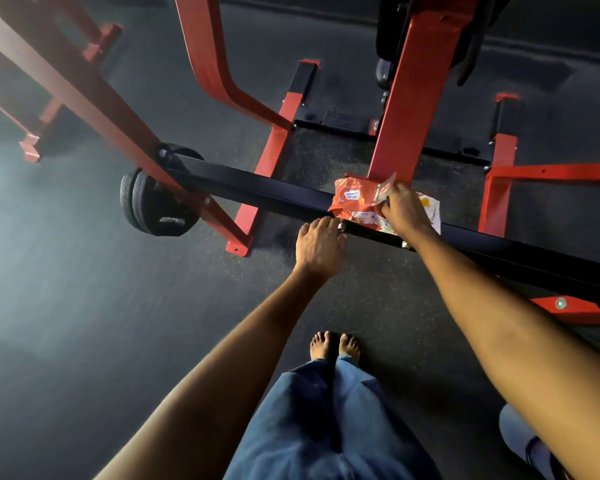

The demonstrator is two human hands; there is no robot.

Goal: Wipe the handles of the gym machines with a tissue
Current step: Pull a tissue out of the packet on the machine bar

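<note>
An orange and white tissue packet (355, 202) lies on a black bar (257, 190) of a red gym machine. My right hand (404, 211) is on the packet and pinches its opened flap between thumb and fingers. Just left of the packet, my left hand (321, 245) reaches toward the black bar with its fingers loosely curled, holding nothing; its fingertips are at the bar's near edge. No loose tissue is visible.
Red frame posts (407, 109) and a curved red arm (212, 64) rise behind the bar. A black weight plate (156, 206) hangs at the left on a slanted red beam (66, 81). The floor (84, 306) is dark rubber, and my bare feet (335, 346) stand below the bar.
</note>
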